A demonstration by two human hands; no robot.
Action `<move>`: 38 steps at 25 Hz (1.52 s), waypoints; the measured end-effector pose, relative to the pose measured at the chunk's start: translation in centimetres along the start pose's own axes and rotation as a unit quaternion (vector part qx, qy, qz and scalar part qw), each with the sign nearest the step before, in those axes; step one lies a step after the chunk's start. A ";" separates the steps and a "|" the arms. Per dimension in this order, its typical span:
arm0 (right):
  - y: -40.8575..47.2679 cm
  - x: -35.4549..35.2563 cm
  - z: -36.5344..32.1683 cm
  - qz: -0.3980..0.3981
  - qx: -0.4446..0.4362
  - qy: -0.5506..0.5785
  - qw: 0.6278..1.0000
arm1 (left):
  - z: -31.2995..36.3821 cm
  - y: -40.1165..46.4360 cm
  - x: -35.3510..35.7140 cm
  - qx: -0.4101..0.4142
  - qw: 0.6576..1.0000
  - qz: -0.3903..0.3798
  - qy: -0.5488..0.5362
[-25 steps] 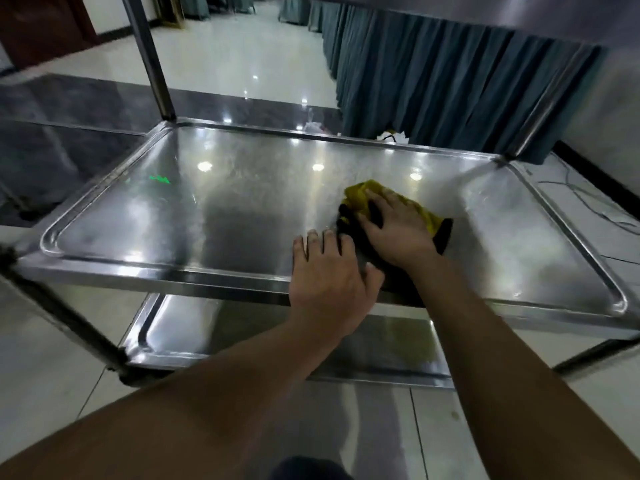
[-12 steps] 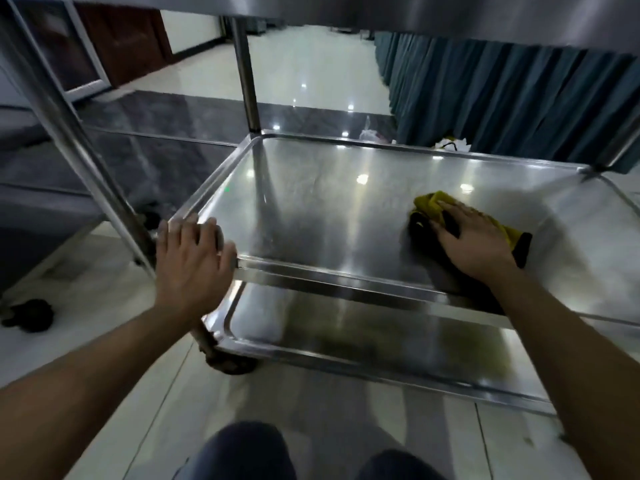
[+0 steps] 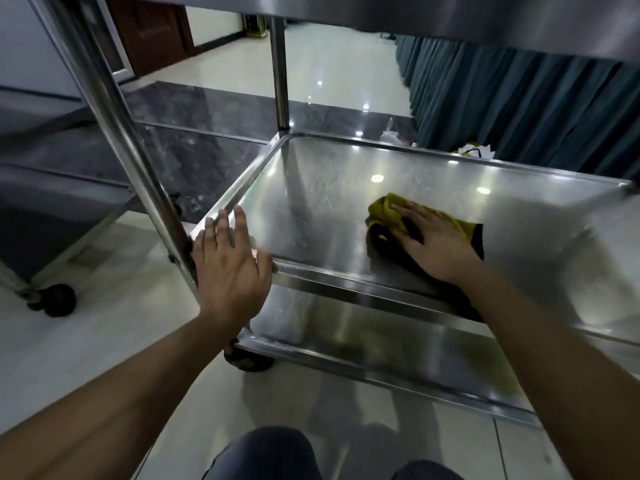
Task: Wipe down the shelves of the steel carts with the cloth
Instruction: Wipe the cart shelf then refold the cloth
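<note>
- My right hand [image 3: 437,245] lies flat on the yellow-and-black cloth [image 3: 388,216], fingers straight and spread, pressing it onto the middle shelf [image 3: 322,199] of the steel cart — not curled round it.
- The cloth sits bunched toward the near edge of that shelf, right of its centre, with yellow folds poking out past my fingertips and a dark part under my palm.
- My left hand [image 3: 230,268] is at the shelf's near left corner, fingers straight and loosely spread, holding nothing; the thumb lies along the front rim, just beside the upright post [image 3: 114,126].
- Below, I see the bottom shelf [image 3: 381,351] and a black caster [image 3: 247,362] on the pale tiled floor [image 3: 86,344].
- A second cart [image 3: 41,209] stands to the left, and a teal curtain [image 3: 519,98] hangs behind — well apart from my hands.
</note>
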State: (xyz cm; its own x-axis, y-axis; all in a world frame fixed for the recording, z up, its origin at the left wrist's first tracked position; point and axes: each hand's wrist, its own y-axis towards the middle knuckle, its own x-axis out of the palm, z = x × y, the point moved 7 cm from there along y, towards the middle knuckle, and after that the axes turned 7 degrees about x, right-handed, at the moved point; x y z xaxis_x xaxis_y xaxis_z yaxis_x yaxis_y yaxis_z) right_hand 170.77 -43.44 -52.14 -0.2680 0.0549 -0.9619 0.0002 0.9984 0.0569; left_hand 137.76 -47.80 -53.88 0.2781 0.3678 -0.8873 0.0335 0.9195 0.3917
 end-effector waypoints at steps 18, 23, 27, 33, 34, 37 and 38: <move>12.1 7.0 -23.9 -0.039 -0.106 0.026 0.993 | -0.9 0.4 0.3 -0.011 0.996 0.032 -0.077; 6.4 7.2 -25.0 -0.072 -0.196 0.035 0.977 | -1.7 0.7 -0.2 0.002 0.996 0.050 -0.068; 0.8 5.4 -22.7 -0.041 -0.204 0.086 0.974 | -1.6 0.4 -0.5 -0.004 0.995 0.062 -0.080; -5.7 1.6 -12.4 0.041 -0.084 0.046 0.995 | -1.3 0.4 -0.8 -0.016 0.995 0.050 -0.079; -6.8 0.8 -10.3 0.083 -0.050 0.026 0.995 | -1.3 0.5 -0.7 -0.019 0.995 0.046 -0.084; -10.8 -1.7 -4.4 0.222 0.045 -0.029 0.974 | -1.2 0.5 -0.3 -0.015 0.997 0.017 -0.070; -12.0 -2.4 -2.5 0.252 0.071 -0.045 0.964 | -1.0 0.6 -0.2 -0.007 0.998 0.007 -0.057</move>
State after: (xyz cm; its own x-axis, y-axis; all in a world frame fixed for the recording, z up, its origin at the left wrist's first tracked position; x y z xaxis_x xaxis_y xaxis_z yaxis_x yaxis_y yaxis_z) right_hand 169.04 -55.56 -49.80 -0.1153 0.5276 -0.8416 0.2418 0.8367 0.4914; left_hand 136.71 -47.16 -53.67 0.3859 0.3639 -0.8478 0.0150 0.9163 0.4001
